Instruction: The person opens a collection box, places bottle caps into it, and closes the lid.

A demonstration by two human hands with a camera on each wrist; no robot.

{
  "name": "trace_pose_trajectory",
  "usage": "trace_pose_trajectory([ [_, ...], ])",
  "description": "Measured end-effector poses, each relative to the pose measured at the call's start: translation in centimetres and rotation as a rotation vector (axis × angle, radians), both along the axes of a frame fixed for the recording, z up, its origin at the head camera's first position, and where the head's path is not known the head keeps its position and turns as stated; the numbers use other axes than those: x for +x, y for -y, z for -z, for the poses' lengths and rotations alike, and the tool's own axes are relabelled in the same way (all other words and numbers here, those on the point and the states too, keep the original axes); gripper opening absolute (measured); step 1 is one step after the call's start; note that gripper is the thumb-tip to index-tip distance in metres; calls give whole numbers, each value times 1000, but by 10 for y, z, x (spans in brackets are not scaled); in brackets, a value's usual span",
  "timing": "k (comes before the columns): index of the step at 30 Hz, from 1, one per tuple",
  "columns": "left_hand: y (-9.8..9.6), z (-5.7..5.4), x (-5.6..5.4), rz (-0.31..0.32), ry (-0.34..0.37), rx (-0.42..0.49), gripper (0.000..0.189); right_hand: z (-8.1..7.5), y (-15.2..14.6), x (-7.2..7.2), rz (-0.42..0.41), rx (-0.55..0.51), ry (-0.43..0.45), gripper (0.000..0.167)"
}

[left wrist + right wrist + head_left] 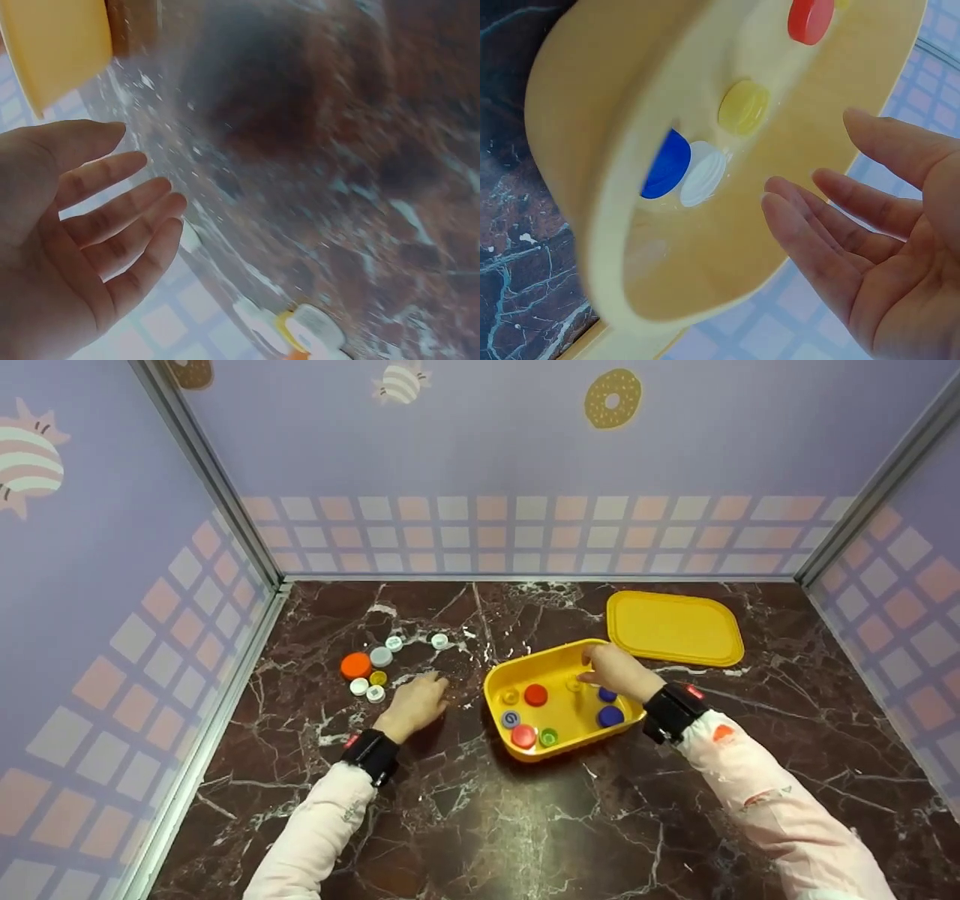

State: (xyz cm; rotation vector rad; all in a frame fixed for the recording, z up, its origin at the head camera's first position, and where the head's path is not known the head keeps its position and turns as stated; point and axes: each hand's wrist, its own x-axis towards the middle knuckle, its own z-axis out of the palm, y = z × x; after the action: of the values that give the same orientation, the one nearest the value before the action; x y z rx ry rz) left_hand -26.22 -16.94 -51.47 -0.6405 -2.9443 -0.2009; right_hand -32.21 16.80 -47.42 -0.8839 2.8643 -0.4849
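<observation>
My left hand (415, 704) is over the table between a group of bottle caps and the yellow box (491, 679). In the left wrist view its fingers are loosely bent and hold nothing. Nearest to it are a white cap (375, 694), a yellow cap (378, 679) and an orange cap (355, 666). My right hand (616, 669) reaches over the box's back right wall, fingers apart and holding nothing. Inside the box lie a red cap (535, 694), a blue cap (610, 716), a green cap (549, 736), a yellow cap (743, 107) and a white cap (704, 174).
The yellow lid (675, 628) lies flat behind the box to the right. Grey and white caps, among them a white cap (439, 641) set apart, are on the dark marbled table (465, 840). Patterned panels (495, 450) enclose the back and both sides.
</observation>
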Motion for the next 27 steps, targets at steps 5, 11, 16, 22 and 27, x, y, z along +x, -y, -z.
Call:
trace_pose_trajectory([
  [5, 16, 0, -2, -132, 32, -21, 36, -2, -5, 5, -10, -44, -28, 24],
  [11, 34, -3, -2, -285, 76, -37, 38, -5, -12, 10, -8, -109, -31, 23],
  [16, 46, -2, 0, -400, 108, -28, 38, -7, -16, 12, 24, -133, -11, 22],
  [22, 53, 2, 4, -484, 140, 11, 36, -7, -19, 15, 68, -106, -20, 25],
  [27, 53, 5, 6, -478, 122, 37, 21, -8, -22, 17, 88, -97, -27, 26],
])
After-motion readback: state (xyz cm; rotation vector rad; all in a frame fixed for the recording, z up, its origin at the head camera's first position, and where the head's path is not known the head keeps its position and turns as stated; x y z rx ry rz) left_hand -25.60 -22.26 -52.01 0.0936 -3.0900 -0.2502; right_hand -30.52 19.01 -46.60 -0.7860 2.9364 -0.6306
